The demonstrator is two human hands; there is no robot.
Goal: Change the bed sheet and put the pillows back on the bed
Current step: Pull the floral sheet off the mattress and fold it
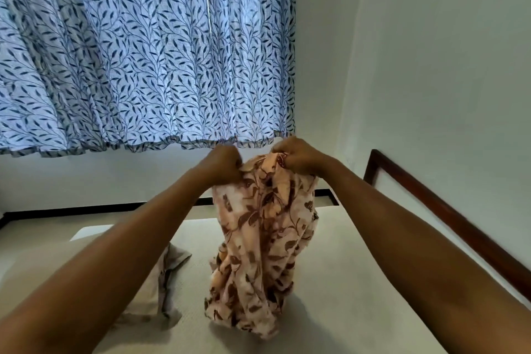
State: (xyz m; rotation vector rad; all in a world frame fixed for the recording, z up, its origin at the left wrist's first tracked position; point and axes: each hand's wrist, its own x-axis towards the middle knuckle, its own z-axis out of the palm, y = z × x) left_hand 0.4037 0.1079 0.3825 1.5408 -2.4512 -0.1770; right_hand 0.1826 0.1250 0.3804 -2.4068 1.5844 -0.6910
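Observation:
A peach bed sheet (261, 238) with a brown leaf and flower print hangs bunched in front of me, its lower folds resting on the bare cream mattress (359, 282). My left hand (222, 162) is closed on the sheet's top edge at the left. My right hand (296, 154) is closed on the same edge a short way to the right. Both arms are stretched forward at about chest height. No pillows are in view.
A pale grey crumpled cloth (168, 276) lies on the mattress left of the hanging sheet. A dark wooden headboard (431, 201) runs along the right wall. Blue leaf-print curtains (143, 52) hang over the far wall, with a black skirting below.

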